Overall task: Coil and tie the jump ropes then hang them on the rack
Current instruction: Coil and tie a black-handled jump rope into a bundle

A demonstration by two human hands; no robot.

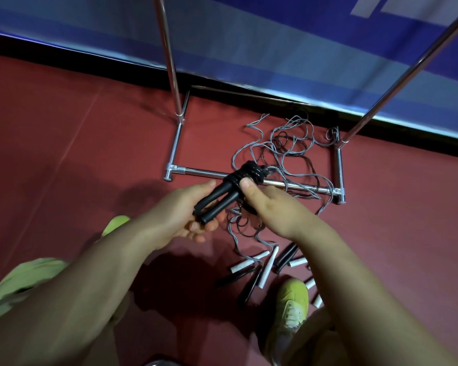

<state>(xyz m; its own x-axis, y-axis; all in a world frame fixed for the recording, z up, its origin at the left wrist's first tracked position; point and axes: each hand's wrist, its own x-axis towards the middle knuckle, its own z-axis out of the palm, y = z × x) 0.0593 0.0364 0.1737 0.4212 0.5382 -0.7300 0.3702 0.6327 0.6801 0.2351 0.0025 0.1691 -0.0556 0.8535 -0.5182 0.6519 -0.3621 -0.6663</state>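
Observation:
A black jump rope point(245, 174), coiled and wound tight just above its two black handles, is held over the rack's front base bar. My left hand point(185, 215) grips the two handles from below. My right hand point(267, 204) holds the bundle at the wound cord, thumb on top. Below the hands, a tangle of grey and black jump ropes point(283, 151) lies on the red floor inside the rack's base. The chrome rack point(175, 143) has two uprights rising out of view; its top bar is hidden.
Several white and black rope handles point(267, 268) lie on the floor by my right foot. My yellow-green shoes point(291, 299) stand close to them. A blue padded wall point(249, 43) runs behind the rack. Red floor extends to the left.

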